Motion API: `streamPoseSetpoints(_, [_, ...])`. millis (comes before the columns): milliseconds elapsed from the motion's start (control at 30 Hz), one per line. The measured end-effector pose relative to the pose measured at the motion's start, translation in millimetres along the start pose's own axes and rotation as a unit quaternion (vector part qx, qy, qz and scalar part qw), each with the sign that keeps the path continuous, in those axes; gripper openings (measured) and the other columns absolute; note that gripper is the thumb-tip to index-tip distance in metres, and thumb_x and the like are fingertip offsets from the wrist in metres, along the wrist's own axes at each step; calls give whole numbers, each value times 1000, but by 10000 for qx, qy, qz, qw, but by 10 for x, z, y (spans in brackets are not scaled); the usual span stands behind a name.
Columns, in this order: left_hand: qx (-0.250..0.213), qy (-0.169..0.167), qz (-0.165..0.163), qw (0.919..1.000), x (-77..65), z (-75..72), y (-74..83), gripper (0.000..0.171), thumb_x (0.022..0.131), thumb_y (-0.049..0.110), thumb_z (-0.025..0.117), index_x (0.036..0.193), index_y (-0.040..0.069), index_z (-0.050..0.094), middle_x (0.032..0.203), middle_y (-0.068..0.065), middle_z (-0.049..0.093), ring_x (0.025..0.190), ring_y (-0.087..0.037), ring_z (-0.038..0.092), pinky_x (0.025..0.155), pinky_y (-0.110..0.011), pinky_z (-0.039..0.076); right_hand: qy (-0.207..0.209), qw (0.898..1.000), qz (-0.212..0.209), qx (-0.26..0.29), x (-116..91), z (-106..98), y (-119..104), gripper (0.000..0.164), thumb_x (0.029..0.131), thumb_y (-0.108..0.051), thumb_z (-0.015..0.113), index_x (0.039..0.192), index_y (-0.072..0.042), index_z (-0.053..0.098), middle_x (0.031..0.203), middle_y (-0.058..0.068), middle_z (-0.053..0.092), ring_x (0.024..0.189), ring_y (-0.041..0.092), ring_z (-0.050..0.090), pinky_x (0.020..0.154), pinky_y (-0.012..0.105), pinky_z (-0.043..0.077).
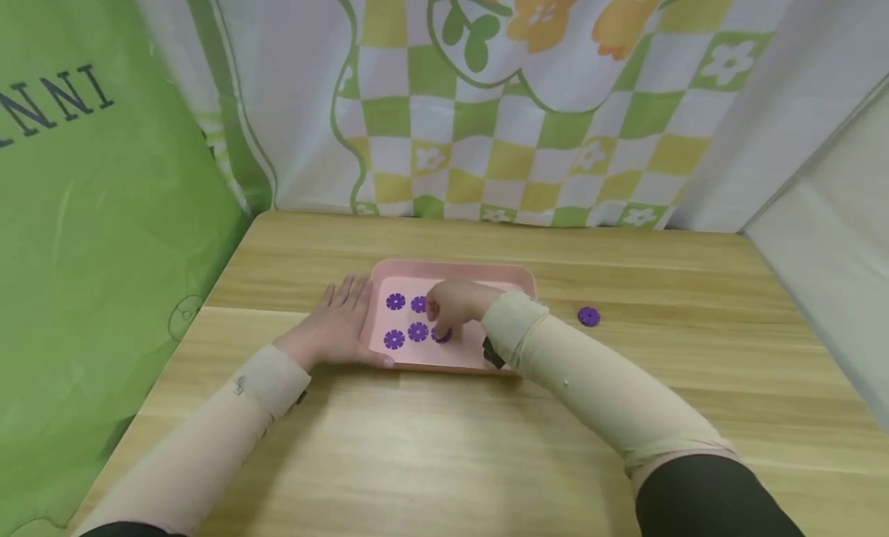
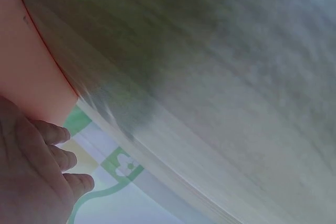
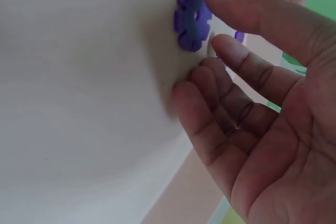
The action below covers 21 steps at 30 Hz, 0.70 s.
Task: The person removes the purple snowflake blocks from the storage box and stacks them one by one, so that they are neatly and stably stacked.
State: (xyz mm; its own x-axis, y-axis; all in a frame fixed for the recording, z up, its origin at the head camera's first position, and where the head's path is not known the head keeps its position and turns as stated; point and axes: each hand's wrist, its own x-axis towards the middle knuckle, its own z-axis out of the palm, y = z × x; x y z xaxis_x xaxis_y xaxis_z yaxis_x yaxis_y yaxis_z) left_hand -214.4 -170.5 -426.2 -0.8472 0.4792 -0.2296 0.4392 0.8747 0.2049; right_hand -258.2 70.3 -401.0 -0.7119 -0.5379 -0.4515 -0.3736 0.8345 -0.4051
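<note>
In the head view a pink tray (image 1: 454, 268) holds several purple notched plastic discs, set out in rows. My left hand (image 1: 333, 329) lies with spread fingers along the tray's left side, its thumb at the front left corner. Over the middle of the tray, my right hand (image 1: 458, 304) points down with bent fingers at a purple disc (image 3: 191, 17). In the right wrist view its thumb tip is against or just beside that disc's edge, and the index fingertip sits close below. The disc is on the tray floor. Part of the tray lies hidden under the right hand and forearm.
Another purple disc (image 1: 589, 315) lies on the wooden table (image 1: 430, 444), to the right of the tray. A checked, flowered curtain (image 1: 514, 151) hangs behind the table's far edge. Green cloth (image 1: 104, 236) hangs at the left, and a pale wall or cloth stands at the right.
</note>
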Motion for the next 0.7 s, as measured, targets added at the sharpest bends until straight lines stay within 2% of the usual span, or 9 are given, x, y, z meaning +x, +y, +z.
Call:
streamPoseSetpoints(167, [-66,31,-23,10000,-31,47,-9,148,70,86,69,160,-11,3,168,-29,2,155,-46,-4,123,-60,-3,-63,9999,-59,88,12,40,10,17,87,-3,78,83,-11,64,85,2,64,80,16,60,74,28,54])
streamPoseSetpoints(267, [-130,3,-53,9999,-28,43,-2,147,71,85,70,160,-11,3,168,-28,1,155,-44,-5,123,-59,-4,-22,9999,-84,-69,-6,34,1,19,87,-3,78,80,-11,63,82,1,63,77,15,58,72,27,52])
streamPoseSetpoints(500, [-112,11,-54,9999,-21,13,6,146,72,84,70,160,-12,4,168,-28,2,155,-44,-4,123,-60,-4,-217,9997,-69,-50,-49,13,-54,19,83,-6,84,90,-10,66,89,1,66,83,17,62,77,30,53])
streamPoseSetpoints(700, [-148,29,-36,9999,-8,18,0,149,69,88,68,160,-11,3,168,-29,2,155,-45,-3,123,-60,-3,-202,9995,-14,-259,-33,27,-65,21,83,-3,83,89,-11,65,89,1,66,84,17,62,77,30,54])
